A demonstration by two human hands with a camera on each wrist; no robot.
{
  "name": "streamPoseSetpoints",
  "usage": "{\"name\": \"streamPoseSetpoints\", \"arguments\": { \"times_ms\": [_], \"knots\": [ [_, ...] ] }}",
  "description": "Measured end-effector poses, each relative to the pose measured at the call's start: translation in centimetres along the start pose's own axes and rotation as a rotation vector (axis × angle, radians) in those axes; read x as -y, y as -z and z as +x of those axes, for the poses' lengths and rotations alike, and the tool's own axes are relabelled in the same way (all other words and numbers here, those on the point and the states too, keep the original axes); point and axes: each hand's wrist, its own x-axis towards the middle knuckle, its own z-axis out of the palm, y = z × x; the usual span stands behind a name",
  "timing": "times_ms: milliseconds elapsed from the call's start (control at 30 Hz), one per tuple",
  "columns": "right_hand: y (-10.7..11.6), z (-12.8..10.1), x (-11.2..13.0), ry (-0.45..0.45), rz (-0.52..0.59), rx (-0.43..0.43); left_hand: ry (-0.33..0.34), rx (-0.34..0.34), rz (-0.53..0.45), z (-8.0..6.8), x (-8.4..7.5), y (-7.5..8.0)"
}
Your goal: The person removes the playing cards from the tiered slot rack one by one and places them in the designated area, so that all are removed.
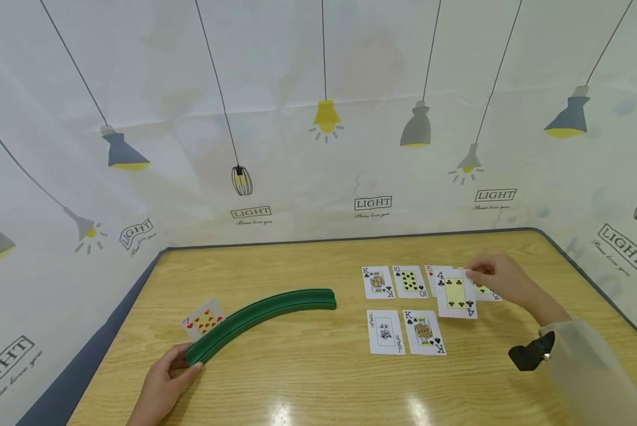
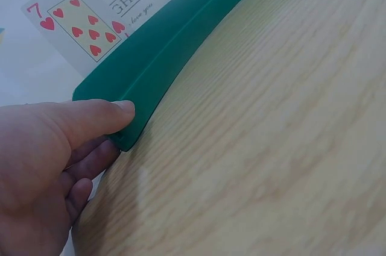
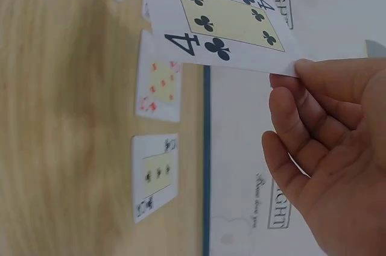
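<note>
1. green curved card rack [image 1: 260, 319] at table [image 1: 308, 378] left; left hand [image 1: 164, 384] clamped on its near end, thumb on top, fingers curled below.
2. 7 of hearts [image 1: 203, 319] standing in rack slot, face toward person, upright with slight lean.
3. centre-right grid, face up: king of clubs [image 1: 377, 281], 10 of clubs [image 1: 409, 281] in far row; pale face card [image 1: 385, 332] and another king of clubs [image 1: 424, 332] in near row.
4. right hand [image 1: 502, 279] pinching 4 of clubs [image 1: 455, 294] by far corner, card lifted off table, over red 5 [image 1: 431, 273] and another partly hidden card.
5. step, judged: mid-carry of the 4. next move needs a level carry and firm pinch.
6. 4 looks flat, glossy, yellow centre panel, unbent.
</note>
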Motion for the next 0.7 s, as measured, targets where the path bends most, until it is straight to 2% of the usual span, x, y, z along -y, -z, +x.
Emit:
{"name": "streamPoseSetpoints", "arguments": {
  "times_ms": [133,433,700],
  "knots": [
    [-0.5,-0.9,-1.6,-0.057,0.018,0.017,0.003,-0.002,-0.005,0.0,0.1,0.0],
    [-2.6,-2.1,-4.3,-0.189,0.032,0.12,-0.006,-0.008,0.0,0.0,0.1,0.1],
    [-4.3,-2.6,-6.0,-0.251,0.003,0.109,-0.01,-0.013,-0.008,0.1,0.2,0.0]
  ]
}}
